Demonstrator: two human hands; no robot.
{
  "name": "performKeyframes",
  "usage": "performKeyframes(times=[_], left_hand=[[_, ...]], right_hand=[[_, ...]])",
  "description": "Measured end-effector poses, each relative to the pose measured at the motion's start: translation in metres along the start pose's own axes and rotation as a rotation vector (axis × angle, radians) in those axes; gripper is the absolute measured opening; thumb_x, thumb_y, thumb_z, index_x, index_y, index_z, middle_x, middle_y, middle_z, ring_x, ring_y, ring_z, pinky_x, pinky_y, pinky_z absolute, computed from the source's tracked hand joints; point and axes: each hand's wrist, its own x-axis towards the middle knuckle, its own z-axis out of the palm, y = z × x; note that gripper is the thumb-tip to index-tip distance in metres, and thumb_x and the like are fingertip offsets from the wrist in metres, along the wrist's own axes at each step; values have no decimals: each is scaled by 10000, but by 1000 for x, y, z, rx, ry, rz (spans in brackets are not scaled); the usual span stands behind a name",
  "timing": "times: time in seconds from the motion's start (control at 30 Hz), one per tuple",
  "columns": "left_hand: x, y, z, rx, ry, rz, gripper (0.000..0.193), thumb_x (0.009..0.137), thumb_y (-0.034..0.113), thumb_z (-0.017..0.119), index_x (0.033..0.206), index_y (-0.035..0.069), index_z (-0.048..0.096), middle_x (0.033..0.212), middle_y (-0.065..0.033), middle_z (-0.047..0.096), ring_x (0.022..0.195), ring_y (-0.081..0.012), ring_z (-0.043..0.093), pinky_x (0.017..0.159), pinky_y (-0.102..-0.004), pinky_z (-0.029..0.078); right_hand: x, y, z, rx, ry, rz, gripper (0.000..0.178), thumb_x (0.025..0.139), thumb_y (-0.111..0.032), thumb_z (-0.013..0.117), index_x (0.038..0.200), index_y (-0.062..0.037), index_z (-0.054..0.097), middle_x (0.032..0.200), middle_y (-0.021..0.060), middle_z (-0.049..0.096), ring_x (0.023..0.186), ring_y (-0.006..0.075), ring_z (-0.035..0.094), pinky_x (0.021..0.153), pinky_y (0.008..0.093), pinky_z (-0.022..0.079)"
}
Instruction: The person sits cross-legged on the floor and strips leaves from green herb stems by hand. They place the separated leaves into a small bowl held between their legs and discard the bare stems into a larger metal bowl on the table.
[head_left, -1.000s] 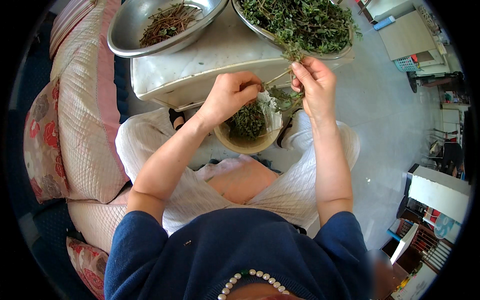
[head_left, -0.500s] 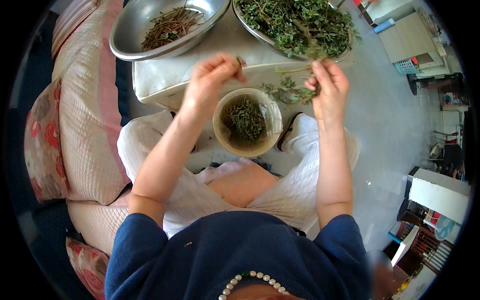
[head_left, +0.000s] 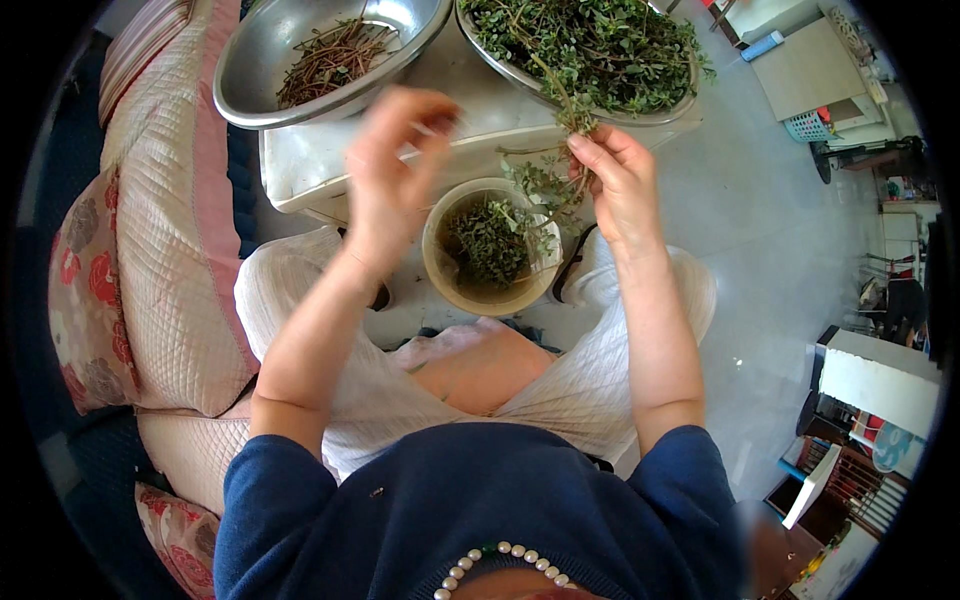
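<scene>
Step in hand looked like stripping leaves: right hand (head_left: 622,190) pinched shut on a leafy green herb sprig (head_left: 540,185), which hung just left of and below it, over the round beige plastic bowl (head_left: 490,250). That bowl sat directly below both hands, between the knees, partly filled with small picked leaves, matte and crumpled. Left hand (head_left: 392,175) was motion-blurred, fingers curled together, seemingly nipped on a thin pale bare stem (head_left: 430,128); hard to be sure given blur. Next move, by my read, called for the bare stem to go aside and the right hand's sprig to be plucked clean over the bowl.

Just beyond the hands, white smooth desk (head_left: 300,170), hard glossy top. Beyond left hand: shiny round steel basin (head_left: 250,95) holding brown wiry stripped stems. Beyond right hand: second steel basin (head_left: 520,70), heaped with tangled green leafy sprigs, nearly touching the fingertips. Left of left arm: quilted cream-pink cushion (head_left: 170,250), soft.
</scene>
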Motion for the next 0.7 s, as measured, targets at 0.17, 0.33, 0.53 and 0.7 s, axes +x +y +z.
performKeyframes(times=[0.17,0.33,0.53,0.7], left_hand=[[-41,-11,46,-433,-206,-529,233,898,88,526,1093,-39,553,1032,-59,607,970,-123,539,901,-270,399],[-33,-15,62,-976,-106,-743,303,841,135,617,1097,-14,551,968,-75,633,937,-140,568,807,-295,447],[-26,-25,58,-1072,-82,-846,161,854,91,602,1005,35,588,907,-44,641,814,-134,592,768,-287,468],[-21,-25,54,-1027,-124,-850,93,830,62,629,912,47,589,838,-35,637,728,-127,584,691,-283,485]], right_hand=[[-1,4,5,49,-7,39,97,819,-33,674,890,7,622,773,28,618,661,93,545,603,208,445],[-3,13,15,47,-28,8,102,825,-25,669,906,19,626,800,40,628,685,88,562,624,208,465],[-9,21,25,-65,-68,-77,126,831,-5,659,947,34,630,849,38,643,743,78,586,685,212,492],[-10,21,26,-99,-40,-100,112,835,-7,656,937,28,631,832,26,632,712,63,557,646,198,463]])
